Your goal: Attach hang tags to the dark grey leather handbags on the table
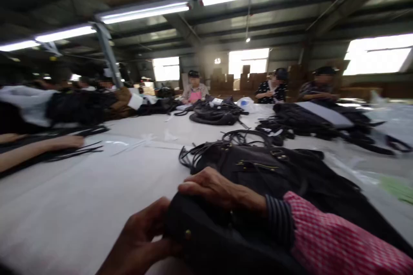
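Observation:
A black bag (206, 240) with a small gold-coloured stud on its side is close in front of me at the bottom of the head view. My left hand (142, 234) pinches its left edge, thumb below and fingers above. Across the top of the same bag lies my right hand (214, 189), its fingers closed over the upper edge and their tips partly hidden. Just beyond my right hand, another black bag (258, 167) with a gold-toned zipper and dark straps lies flat on the white table (80, 206).
More black bags (216, 114) lie farther back, and a stack of them (316, 118) sits at the right with a pale sheet on top. Another person's arm (41, 150) reaches in from the left over black straps. Several people sit across the table. Clear plastic (361, 167) lies at the right.

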### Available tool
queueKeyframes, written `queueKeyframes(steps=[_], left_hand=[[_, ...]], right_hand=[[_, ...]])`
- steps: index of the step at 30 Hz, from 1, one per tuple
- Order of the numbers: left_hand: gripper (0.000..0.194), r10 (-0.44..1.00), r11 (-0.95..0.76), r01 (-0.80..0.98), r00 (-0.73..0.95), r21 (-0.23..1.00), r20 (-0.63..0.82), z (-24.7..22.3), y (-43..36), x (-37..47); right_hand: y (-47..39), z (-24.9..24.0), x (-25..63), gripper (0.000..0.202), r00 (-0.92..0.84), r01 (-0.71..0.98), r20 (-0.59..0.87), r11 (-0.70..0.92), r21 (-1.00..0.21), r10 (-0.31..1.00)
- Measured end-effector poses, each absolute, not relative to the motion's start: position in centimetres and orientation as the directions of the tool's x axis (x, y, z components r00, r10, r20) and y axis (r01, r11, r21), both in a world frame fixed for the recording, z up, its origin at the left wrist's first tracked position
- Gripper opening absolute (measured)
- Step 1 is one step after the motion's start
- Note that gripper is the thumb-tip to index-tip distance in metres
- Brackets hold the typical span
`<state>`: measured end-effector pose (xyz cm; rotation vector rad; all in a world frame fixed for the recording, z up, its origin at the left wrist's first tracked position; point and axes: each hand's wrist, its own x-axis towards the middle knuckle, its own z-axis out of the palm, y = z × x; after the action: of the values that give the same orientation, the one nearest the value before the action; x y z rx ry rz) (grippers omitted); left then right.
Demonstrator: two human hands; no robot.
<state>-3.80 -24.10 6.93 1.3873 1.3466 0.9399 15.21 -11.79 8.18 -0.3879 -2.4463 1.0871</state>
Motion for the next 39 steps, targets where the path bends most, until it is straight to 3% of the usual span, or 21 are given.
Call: queueKeyframes(steps=[2,4,7,12,16,19,21,24,27,32,34,39], left_hand=[[0.039,0.988,0.069,0.174,0.123,0.982,-0.092,7.6,-24.9,-4.1],[0.059,0.983,0.046,0.131,0.17,0.99,-0.068,8.3,-24.6,-4.0],[0.075,0.959,-0.06,0.187,0.283,0.981,0.004,9.6,-23.7,-4.1],[0.046,0.884,-0.168,0.374,0.466,0.912,-0.028,11.0,-22.5,-4.7],[0.034,0.906,-0.216,0.512,0.423,0.832,-0.026,10.9,-23.1,-4.8],[0.033,0.933,-0.202,0.565,0.359,0.8,-0.018,10.5,-23.5,-4.7],[0.048,0.927,-0.189,0.566,0.372,0.802,-0.045,10.4,-23.3,-4.6],[0.065,0.929,-0.184,0.639,0.362,0.747,-0.081,10.6,-23.0,-4.4],[0.053,0.949,-0.169,0.709,0.304,0.685,-0.081,10.3,-23.5,-4.2],[0.042,0.974,-0.162,0.702,0.226,0.693,-0.002,7.9,-25.2,-4.4],[0.037,0.973,-0.199,0.663,0.221,0.721,0.066,6.4,-25.9,-4.6],[0.034,0.951,-0.31,0.565,0.178,0.764,0.254,3.8,-26.6,-4.4]], right_hand=[[-12.1,7.6,14.9,0.056,-0.847,0.126,0.284,0.688,-0.715,0.45],[-12.5,7.3,14.8,0.056,-0.838,0.147,0.294,0.709,-0.69,0.46],[-13.0,7.7,15.0,0.053,-0.822,0.119,0.343,0.726,-0.677,0.455],[-11.5,9.3,16.3,0.038,-0.838,0.116,0.337,0.743,-0.659,0.429],[-9.1,9.4,17.7,0.022,-0.819,0.217,0.296,0.743,-0.633,0.492],[-8.4,8.6,17.9,0.033,-0.864,0.232,0.294,0.84,-0.49,0.41],[-8.6,8.0,17.6,0.044,-0.891,0.274,0.252,0.889,-0.368,0.378],[-9.3,7.2,16.7,0.045,-0.899,0.364,0.186,0.912,-0.188,0.397],[-9.8,6.7,16.0,0.039,-0.887,0.428,0.172,0.903,-0.042,0.428],[-9.7,6.6,15.5,0.035,-0.839,0.525,0.24,0.843,0.116,0.489],[-9.5,6.7,15.5,0.034,-0.776,0.6,0.321,0.792,0.111,0.543],[-9.1,5.9,15.3,0.04,-0.646,0.673,0.43,0.736,-0.071,0.631]])
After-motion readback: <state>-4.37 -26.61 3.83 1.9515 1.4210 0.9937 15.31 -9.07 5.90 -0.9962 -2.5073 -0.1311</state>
